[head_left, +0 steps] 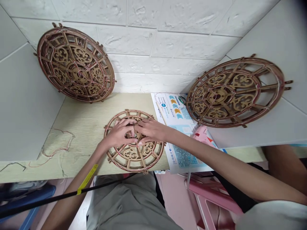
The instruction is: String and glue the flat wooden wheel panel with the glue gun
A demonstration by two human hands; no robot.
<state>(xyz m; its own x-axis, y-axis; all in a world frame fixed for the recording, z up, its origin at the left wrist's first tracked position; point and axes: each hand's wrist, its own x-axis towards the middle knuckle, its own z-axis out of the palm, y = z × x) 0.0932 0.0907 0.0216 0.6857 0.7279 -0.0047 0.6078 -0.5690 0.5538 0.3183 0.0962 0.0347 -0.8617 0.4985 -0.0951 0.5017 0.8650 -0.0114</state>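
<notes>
**Desk disc:** a laser-cut plywood fretwork disc [134,156] lies flat on the wood-grain desk [83,127], at 12 o'clock from the person's torso.

**Left hand** [117,134]**:** fingers [127,123] curved down over the disc's hub, closed toward the other hand.

**Right hand** [150,131]**:** fingers [140,127] likewise closed over the hub, touching the left hand's; any small part pinched between them is hidden.

**Wired discs:** an upper disc [75,65] at 10 o'clock and a second disc [236,92] at 2 o'clock stand tilted against grey panels, thin red-and-white wire [259,81] strung across both.

**Progress:** two discs carry wire; the desk disc's exposed lower half shows none, and its hub is hidden.

**Nearby:** loose wire scraps [57,148] at 9 o'clock; a printed leaflet [179,150] and a pink plastic tool [200,135] at 3 o'clock.
</notes>
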